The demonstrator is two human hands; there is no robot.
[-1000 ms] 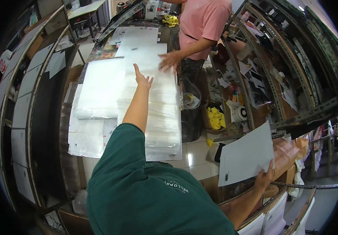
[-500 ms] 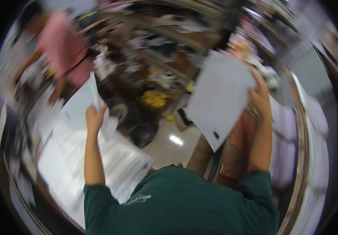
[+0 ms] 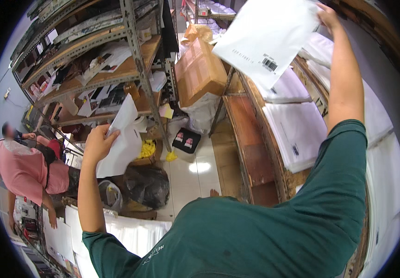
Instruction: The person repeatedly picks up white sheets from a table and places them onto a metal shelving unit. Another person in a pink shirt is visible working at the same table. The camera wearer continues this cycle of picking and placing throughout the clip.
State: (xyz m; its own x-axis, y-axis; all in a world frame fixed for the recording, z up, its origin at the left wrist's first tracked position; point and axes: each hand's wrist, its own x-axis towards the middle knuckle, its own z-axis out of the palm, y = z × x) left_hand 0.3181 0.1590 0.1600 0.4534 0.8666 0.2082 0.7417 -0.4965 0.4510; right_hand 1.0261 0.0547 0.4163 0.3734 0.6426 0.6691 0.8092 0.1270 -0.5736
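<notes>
My left hand (image 3: 100,142) pinches the edge of a thin white sheet (image 3: 122,150), which hangs curled beside a metal shelf post. High at the right, my right hand (image 3: 328,17) grips the corner of a larger white sheet (image 3: 267,34) with a small black printed block near its lower edge. This sheet is held out above a rack where stacks of white sheets (image 3: 297,136) lie. Its fingers are partly hidden behind the sheet. Below my left forearm, more white sheets (image 3: 137,234) stand packed together.
A metal shelving unit (image 3: 133,41) full of loose things rises ahead. Beside it are a taped cardboard box (image 3: 200,72), a black plastic bag (image 3: 146,185) and a black item with pink patches (image 3: 185,141) on the tiled floor. A person in a pink shirt (image 3: 31,169) works at the left.
The view has swung right, toward the rack. My right hand has moved up and outward with its sheet; my left hand still holds a sheet.
</notes>
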